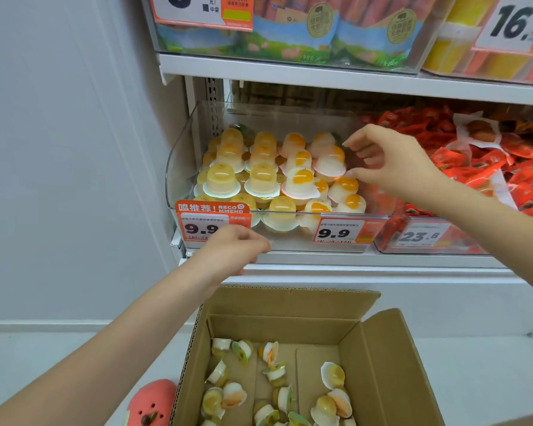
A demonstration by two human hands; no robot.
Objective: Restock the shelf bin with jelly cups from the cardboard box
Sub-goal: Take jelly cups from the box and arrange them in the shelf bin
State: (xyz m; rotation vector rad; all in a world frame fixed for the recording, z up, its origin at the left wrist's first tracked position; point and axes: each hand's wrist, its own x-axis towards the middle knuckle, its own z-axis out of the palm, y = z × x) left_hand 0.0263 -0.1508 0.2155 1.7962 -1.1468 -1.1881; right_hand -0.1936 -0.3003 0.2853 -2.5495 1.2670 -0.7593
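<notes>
Nearest, an open box (382, 364) stands on the floor (43, 358) below the shelf, its flaps up. Loose cups (333, 375) lie scattered on its bottom, tipped on their sides, most toward the near end. A pink plush toy (151, 404) sits just beside the box's left wall.

Above the box's far flap, the left hand (234, 250) reaches toward the front edge of the shelf (351, 259). Its fingers are loosely curled and hold nothing that can be seen; it covers part of the left price tag (203, 226) on the bin's front. A second price tag (339, 232) hangs further right on the same edge.

The clear bin (182, 155) sits at the left end of the shelf, filled with rows of jelly cups (262, 179) standing lid down, yellow ones left, white-and-orange ones right. The right hand (391, 161) is over the bin's right side, thumb and fingers spread and relaxed, gripping nothing; its fingertips are just beside the rightmost cups, and contact cannot be told.

Right of the bin lies a heap of red packets (474, 155). Farthest up, the shelf above carries bagged goods (320, 26).
</notes>
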